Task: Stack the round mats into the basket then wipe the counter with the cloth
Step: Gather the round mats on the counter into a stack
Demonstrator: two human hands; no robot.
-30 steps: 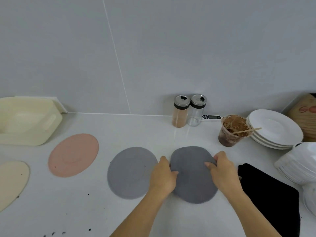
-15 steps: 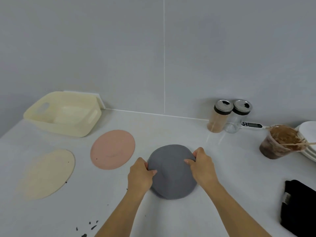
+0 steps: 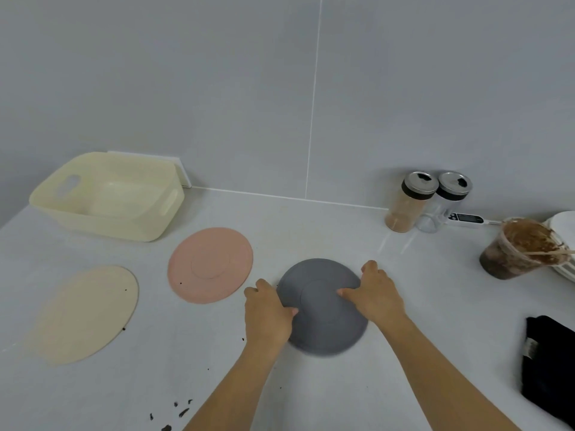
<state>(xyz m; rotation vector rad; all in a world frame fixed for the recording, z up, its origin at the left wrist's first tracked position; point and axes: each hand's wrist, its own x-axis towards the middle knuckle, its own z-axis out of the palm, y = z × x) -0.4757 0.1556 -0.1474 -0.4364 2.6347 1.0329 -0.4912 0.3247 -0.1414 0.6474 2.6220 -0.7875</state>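
A dark grey round mat (image 3: pixel 322 315) lies flat on the white counter (image 3: pixel 311 231) in the middle. My left hand (image 3: pixel 267 312) grips its left edge and my right hand (image 3: pixel 375 293) grips its right edge, thumbs on top. Only one grey disc shows; whether a second lies beneath it is hidden. To its left a pink mat (image 3: pixel 210 264) lies flat, and a cream mat (image 3: pixel 84 312) lies further left. The cream plastic basket (image 3: pixel 105 197) stands empty at the back left. A black cloth (image 3: pixel 547 368) lies folded at the right edge.
Two shaker jars (image 3: pixel 407 202) and a small digital thermometer (image 3: pixel 466 217) stand by the back wall. A plastic cup of brown mix (image 3: pixel 516 247) with a wooden stick sits beside white plates (image 3: pixel 564 222). Dark crumbs (image 3: pixel 180 412) dot the counter's near side.
Both hands carried the right-hand grey mat leftward over the other grey mat. It was bent half a second ago and now lies flat. The view has swung left.
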